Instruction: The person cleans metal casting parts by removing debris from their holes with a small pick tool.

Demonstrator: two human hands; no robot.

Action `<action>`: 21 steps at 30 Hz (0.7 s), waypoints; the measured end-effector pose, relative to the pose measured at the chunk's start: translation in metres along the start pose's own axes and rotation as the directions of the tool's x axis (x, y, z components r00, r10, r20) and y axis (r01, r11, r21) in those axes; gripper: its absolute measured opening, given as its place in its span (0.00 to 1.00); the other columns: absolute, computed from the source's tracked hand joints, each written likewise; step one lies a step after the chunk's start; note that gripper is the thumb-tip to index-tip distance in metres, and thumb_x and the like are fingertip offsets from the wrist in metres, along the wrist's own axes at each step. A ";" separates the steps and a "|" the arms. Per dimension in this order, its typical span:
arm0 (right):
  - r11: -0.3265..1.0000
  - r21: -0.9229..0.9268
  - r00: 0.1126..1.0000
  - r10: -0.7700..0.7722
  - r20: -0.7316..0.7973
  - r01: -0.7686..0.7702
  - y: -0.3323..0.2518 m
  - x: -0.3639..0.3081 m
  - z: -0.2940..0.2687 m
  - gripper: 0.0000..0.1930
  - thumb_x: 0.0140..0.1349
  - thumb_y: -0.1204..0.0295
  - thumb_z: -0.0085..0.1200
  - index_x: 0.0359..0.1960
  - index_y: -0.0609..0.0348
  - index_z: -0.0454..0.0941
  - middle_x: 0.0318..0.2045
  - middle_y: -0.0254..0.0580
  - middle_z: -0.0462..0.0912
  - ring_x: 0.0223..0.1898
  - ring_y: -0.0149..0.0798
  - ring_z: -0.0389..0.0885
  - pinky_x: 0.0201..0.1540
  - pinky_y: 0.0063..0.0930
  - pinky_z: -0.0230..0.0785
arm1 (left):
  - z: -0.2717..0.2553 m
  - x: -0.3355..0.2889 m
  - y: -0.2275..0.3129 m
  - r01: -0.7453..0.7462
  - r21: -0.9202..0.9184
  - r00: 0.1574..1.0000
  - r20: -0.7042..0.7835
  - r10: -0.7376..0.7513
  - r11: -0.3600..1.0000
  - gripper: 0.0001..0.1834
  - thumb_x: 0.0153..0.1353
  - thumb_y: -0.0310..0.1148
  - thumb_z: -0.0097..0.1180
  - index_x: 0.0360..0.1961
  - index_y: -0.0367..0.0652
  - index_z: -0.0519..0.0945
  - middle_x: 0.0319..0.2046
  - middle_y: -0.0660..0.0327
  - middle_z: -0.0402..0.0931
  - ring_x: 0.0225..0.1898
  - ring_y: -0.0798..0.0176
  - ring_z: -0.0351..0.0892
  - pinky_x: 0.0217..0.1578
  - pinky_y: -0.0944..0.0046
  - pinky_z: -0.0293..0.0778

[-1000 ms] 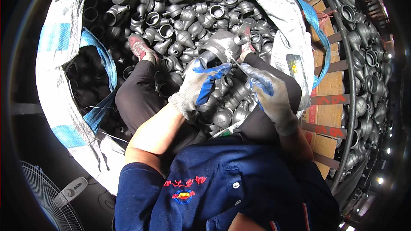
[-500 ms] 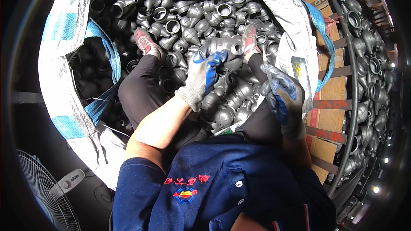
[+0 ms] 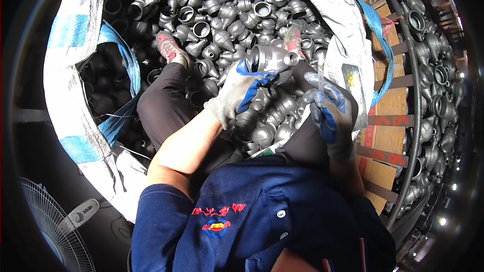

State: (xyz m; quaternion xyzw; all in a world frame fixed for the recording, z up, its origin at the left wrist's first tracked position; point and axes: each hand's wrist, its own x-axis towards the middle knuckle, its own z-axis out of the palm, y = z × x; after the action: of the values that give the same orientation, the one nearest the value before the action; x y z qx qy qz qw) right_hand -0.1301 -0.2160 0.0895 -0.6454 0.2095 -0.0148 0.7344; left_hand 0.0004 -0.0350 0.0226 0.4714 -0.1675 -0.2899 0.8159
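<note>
My left hand (image 3: 241, 83), in a grey glove with blue coating, grips a dark grey hollow casting (image 3: 272, 59), a rounded body with a short round spout pointing right. To the right, my right hand (image 3: 330, 108), gloved the same way, is closed around a thin, pale, flat blade-like tool (image 3: 321, 65) that points up and away from me. The tool is apart from the casting, and its handle is hidden in the glove. Many like grey castings (image 3: 222, 40) lie heaped below both hands and around my legs.
A white bulk bag (image 3: 60, 85) with blue straps (image 3: 132, 65) surrounds the heap; my shoes (image 3: 171, 48) rest on the castings. At lower left stands a fan (image 3: 50, 221). Along the right, a metal-barred crate (image 3: 388, 121) with cardboard sheets holds more castings.
My left hand has moved slightly right with the casting, whose spout has turned further right. My right hand has shifted a little left, and the tool stands more upright.
</note>
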 end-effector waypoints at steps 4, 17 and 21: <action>0.994 0.014 0.994 -0.109 -0.013 0.109 -0.004 0.004 0.005 0.19 0.62 0.72 0.53 0.54 0.64 0.76 0.31 0.32 0.83 0.20 0.15 0.66 0.20 0.12 0.55 | -0.002 0.001 -0.003 -0.032 0.107 0.999 0.025 0.029 0.994 0.19 0.59 0.20 0.57 0.53 0.36 0.76 0.46 0.60 0.80 0.45 0.68 0.80 0.47 0.67 0.77; 0.970 -0.113 0.974 -0.222 -0.035 0.217 0.004 0.010 0.013 0.20 0.59 0.79 0.58 0.54 0.68 0.75 0.42 0.38 0.82 0.39 0.23 0.78 0.43 0.17 0.71 | -0.006 -0.005 -0.003 -0.218 0.556 0.969 0.026 0.245 0.802 0.10 0.61 0.25 0.50 0.40 0.33 0.81 0.36 0.58 0.81 0.37 0.65 0.81 0.39 0.64 0.77; 0.966 -0.140 0.975 -0.221 -0.023 0.215 0.006 0.011 0.009 0.19 0.59 0.79 0.58 0.53 0.68 0.76 0.41 0.38 0.82 0.38 0.23 0.78 0.42 0.17 0.72 | -0.003 -0.003 -0.008 -0.107 0.199 0.992 -0.041 0.117 0.974 0.10 0.60 0.22 0.51 0.41 0.34 0.80 0.35 0.59 0.81 0.37 0.66 0.81 0.38 0.66 0.77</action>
State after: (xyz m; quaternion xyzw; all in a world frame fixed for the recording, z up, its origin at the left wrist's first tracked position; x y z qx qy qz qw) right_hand -0.1187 -0.2092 0.0817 -0.7128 0.1520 -0.0936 0.6782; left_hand -0.0028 -0.0343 0.0142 0.5471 -0.2000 -0.2129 0.7845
